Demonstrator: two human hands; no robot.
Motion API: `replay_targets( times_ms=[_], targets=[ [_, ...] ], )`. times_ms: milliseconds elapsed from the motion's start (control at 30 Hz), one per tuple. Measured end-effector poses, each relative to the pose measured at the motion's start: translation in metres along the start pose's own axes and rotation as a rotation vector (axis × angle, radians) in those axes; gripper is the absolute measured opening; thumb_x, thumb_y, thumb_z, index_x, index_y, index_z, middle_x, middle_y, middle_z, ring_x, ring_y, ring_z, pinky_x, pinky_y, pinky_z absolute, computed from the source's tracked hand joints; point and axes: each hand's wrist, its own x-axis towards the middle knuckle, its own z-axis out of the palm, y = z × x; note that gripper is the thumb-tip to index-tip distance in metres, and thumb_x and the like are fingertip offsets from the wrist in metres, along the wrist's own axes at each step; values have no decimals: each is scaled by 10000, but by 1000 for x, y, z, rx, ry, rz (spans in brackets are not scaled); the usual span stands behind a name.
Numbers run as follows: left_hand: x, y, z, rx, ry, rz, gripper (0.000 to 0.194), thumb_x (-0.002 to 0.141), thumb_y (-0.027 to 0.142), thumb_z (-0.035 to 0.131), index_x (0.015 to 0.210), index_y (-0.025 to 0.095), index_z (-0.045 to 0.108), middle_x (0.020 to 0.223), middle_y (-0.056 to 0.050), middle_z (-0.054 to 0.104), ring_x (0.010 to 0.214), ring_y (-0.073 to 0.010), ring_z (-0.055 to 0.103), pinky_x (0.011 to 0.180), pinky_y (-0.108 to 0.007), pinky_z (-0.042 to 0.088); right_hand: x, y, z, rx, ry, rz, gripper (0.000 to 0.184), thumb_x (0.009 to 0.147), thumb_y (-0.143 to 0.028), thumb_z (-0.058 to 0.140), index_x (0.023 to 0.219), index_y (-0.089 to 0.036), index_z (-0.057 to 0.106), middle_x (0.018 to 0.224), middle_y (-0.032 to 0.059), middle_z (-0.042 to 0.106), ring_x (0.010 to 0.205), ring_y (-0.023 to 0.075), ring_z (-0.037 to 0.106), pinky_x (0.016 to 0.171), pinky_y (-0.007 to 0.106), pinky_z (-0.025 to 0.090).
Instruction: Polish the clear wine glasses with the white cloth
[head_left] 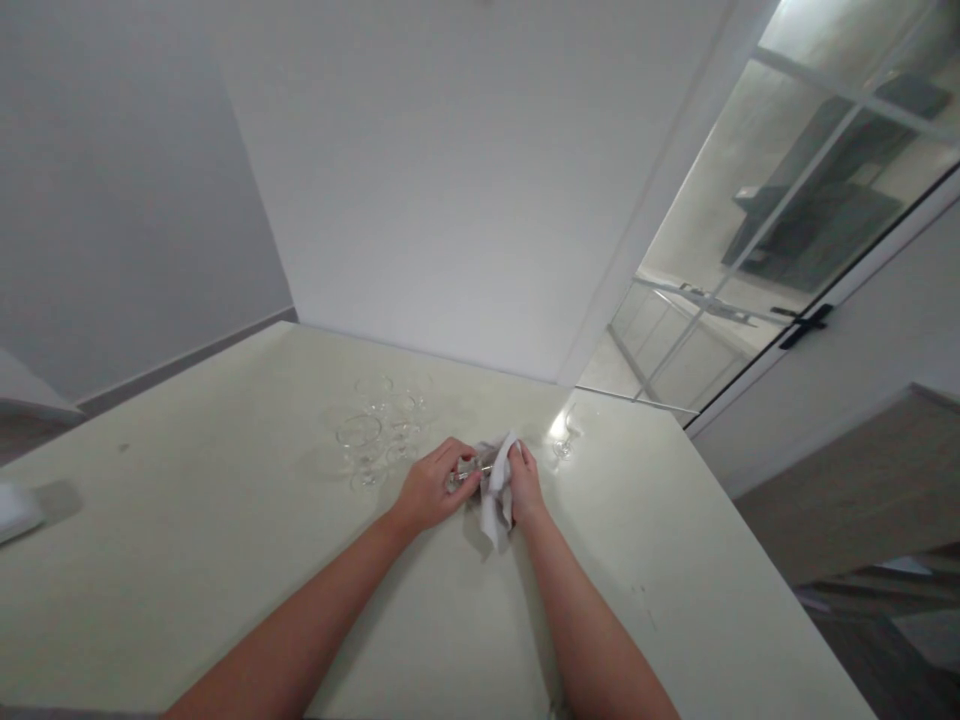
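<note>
My left hand (433,490) is closed around a clear stemmed glass (466,468) held over the pale table (225,520). My right hand (523,484) is closed on a white cloth (496,495) that is wrapped against the glass. Most of the glass is hidden by my fingers and the cloth. Both hands meet near the table's far middle.
Several clear wine glasses (375,430) stand in a group just left of my hands. One more glass (564,435) stands to the right near the table's far edge. A white object (15,510) lies at the left edge. A glass-paned door (787,220) is at the right.
</note>
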Motion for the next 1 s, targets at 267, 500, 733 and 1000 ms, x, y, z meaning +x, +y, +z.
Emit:
replay_targets(
  times_ms=[267, 500, 733, 1000],
  targets=[
    [11, -16, 6, -487, 86, -522, 497, 870, 574, 401, 746, 138, 603, 582, 8, 526, 433, -93, 408, 455, -226, 319, -19, -24, 2, -412, -239, -233, 452, 580, -340, 796, 956, -180, 603, 839, -5, 607, 769, 167, 531, 729, 259, 436],
    [13, -19, 8, -538, 91, -472, 466, 874, 569, 396, 787, 153, 586, 608, 11, 512, 475, -105, 433, 472, -228, 352, -15, -16, 2, -424, -126, -268, 331, 667, -397, 730, 872, -174, 595, 738, -30, 555, 685, 135, 493, 637, 235, 413],
    [0, -3, 6, -189, 69, 24, 228, 869, 376, 523, 970, 179, 573, 947, -61, 567, 812, -162, 529, 755, -285, 431, -1, 2, -4, -150, 108, -9, 402, 833, -564, 498, 815, -170, 579, 687, -15, 531, 619, 129, 479, 583, 238, 413],
    [10, -24, 11, -540, 63, -657, 373, 878, 502, 381, 794, 172, 533, 677, 4, 514, 460, -95, 393, 423, -215, 268, -15, -13, -2, -487, -153, -416, 374, 667, -403, 738, 937, -178, 609, 852, 3, 584, 796, 164, 530, 753, 265, 438]
  ],
)
